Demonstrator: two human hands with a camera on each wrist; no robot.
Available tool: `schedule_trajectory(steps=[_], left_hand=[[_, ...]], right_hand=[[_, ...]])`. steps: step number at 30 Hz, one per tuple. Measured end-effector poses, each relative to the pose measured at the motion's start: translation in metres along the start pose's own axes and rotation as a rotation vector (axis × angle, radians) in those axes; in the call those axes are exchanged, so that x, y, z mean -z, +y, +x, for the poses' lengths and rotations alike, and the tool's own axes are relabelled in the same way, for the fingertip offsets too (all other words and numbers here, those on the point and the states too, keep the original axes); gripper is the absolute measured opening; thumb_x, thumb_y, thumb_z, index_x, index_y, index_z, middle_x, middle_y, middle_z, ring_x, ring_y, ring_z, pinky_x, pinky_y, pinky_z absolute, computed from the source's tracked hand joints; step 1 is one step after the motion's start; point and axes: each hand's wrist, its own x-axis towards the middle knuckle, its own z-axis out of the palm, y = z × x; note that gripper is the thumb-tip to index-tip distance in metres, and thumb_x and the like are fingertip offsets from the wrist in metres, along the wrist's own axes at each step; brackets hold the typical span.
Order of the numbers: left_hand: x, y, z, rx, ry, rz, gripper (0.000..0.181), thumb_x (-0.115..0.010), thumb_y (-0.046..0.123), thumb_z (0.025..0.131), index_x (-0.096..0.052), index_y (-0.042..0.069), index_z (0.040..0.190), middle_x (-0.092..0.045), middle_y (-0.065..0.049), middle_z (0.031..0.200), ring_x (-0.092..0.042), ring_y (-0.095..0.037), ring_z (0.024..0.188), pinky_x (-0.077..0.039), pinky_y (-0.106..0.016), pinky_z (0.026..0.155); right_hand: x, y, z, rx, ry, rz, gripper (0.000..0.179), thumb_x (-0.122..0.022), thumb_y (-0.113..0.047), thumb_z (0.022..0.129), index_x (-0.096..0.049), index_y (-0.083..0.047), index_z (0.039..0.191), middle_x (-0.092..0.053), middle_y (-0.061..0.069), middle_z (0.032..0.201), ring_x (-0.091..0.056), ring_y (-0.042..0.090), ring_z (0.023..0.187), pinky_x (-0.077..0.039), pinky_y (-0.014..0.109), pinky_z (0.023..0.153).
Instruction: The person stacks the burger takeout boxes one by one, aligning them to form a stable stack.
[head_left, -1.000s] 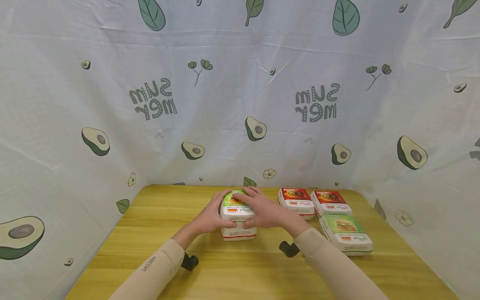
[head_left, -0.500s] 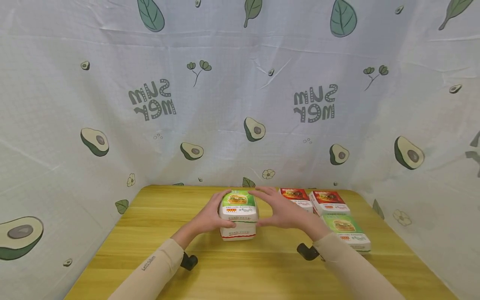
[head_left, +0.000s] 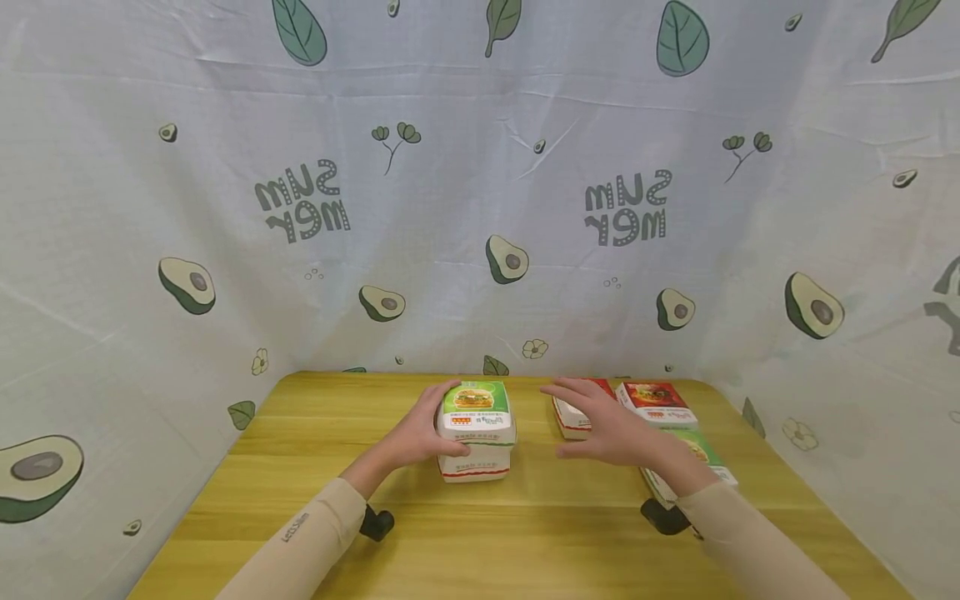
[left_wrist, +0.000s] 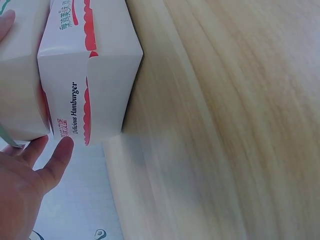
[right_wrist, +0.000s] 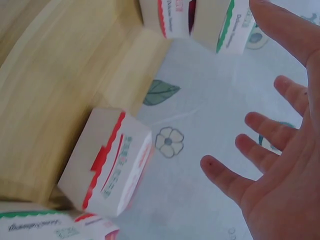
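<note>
Two hamburger boxes stand stacked mid-table. The upper box (head_left: 474, 402) has a green top with a burger picture; the lower box (head_left: 476, 468) shows red scalloped trim. My left hand (head_left: 420, 429) holds the stack's left side, thumb across the front near the seam. In the left wrist view, its fingertips (left_wrist: 62, 147) touch the side of the red-trimmed box (left_wrist: 107, 75). My right hand (head_left: 615, 429) hovers with fingers spread, to the right of the stack. It partly hides a red-topped hamburger box (head_left: 568, 419) behind it and holds nothing.
A second red-topped box (head_left: 656, 398) stands at the back right of the wooden table (head_left: 480, 550). In front of it is a green-topped box (head_left: 723, 473), partly covered by the right forearm. A patterned cloth (head_left: 450, 192) hangs behind the table.
My right hand has let go of the upper green-topped box and moved right, toward the other boxes. The left hand has stayed on the stack.
</note>
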Motion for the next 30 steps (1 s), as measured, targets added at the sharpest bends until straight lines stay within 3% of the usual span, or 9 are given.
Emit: schedule_trajectory(steps=[8, 14, 20, 30], left_hand=[[0.001, 0.0, 0.0, 0.016, -0.013, 0.008, 0.111, -0.093, 0.031, 0.068, -0.027, 0.027, 0.158, -0.032, -0.01, 0.153, -0.046, -0.026, 0.127, -0.04, -0.049, 0.106], [0.002, -0.002, 0.002, 0.018, -0.019, 0.012, 0.11, -0.093, 0.031, 0.067, -0.028, 0.027, 0.157, -0.034, -0.009, 0.151, -0.046, -0.025, 0.125, -0.04, -0.048, 0.105], [0.004, -0.003, 0.004, 0.015, -0.031, 0.012, 0.11, -0.092, 0.032, 0.067, -0.028, 0.028, 0.157, -0.035, -0.008, 0.149, -0.047, -0.025, 0.123, -0.041, -0.046, 0.103], [0.008, -0.003, 0.005, 0.003, -0.049, -0.003, 0.111, -0.092, 0.033, 0.069, -0.026, 0.024, 0.158, -0.034, -0.01, 0.152, -0.047, -0.026, 0.125, -0.04, -0.049, 0.106]], right_hand=[[0.008, 0.016, -0.023, -0.098, -0.031, -0.001, 0.091, -0.084, -0.049, 0.078, -0.04, -0.029, 0.154, -0.035, 0.011, 0.161, -0.031, 0.042, 0.145, -0.039, 0.068, 0.104], [0.013, 0.025, -0.037, -0.114, -0.046, 0.013, 0.089, -0.082, -0.054, 0.078, -0.043, -0.023, 0.153, -0.039, 0.015, 0.157, -0.027, 0.048, 0.145, -0.033, 0.071, 0.105], [0.016, 0.031, -0.052, -0.116, -0.034, -0.018, 0.092, -0.081, -0.055, 0.078, -0.044, -0.013, 0.151, -0.04, 0.023, 0.155, -0.031, 0.051, 0.142, -0.035, 0.071, 0.103], [0.018, 0.045, -0.07, -0.183, -0.011, -0.045, 0.09, -0.087, -0.048, 0.074, -0.049, -0.014, 0.148, -0.046, 0.024, 0.149, -0.04, 0.049, 0.135, -0.04, 0.071, 0.098]])
